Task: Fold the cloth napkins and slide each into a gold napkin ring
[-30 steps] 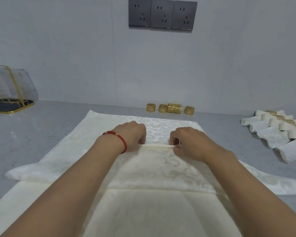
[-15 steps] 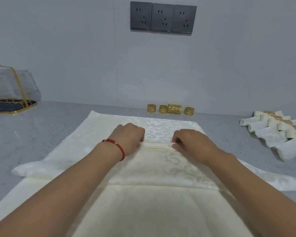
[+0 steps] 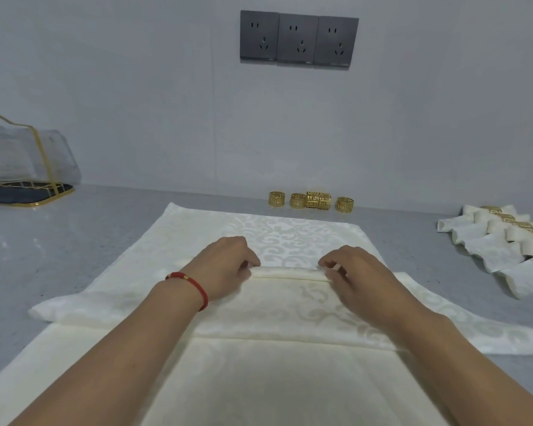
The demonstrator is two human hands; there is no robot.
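Note:
A cream patterned napkin (image 3: 290, 238) lies spread on the grey counter, on top of a larger cream cloth (image 3: 259, 385). Its near part is folded into a band with a raised pleat (image 3: 288, 272) across the middle. My left hand (image 3: 225, 265), a red bracelet at its wrist, pinches the pleat's left end. The pleat's right end is pinched by my right hand (image 3: 357, 278). Several gold napkin rings (image 3: 317, 200) stand in a row at the wall behind the napkin.
Several folded napkins in gold rings (image 3: 505, 238) lie in a pile at the right. A clear bag with gold trim (image 3: 25, 161) sits at the far left on a dark tray. Three wall sockets (image 3: 299, 38) hang above.
Both hands have kept hold of the pleat and shifted it slightly away from me; the fold looks a little thicker. The head view has tipped slightly.

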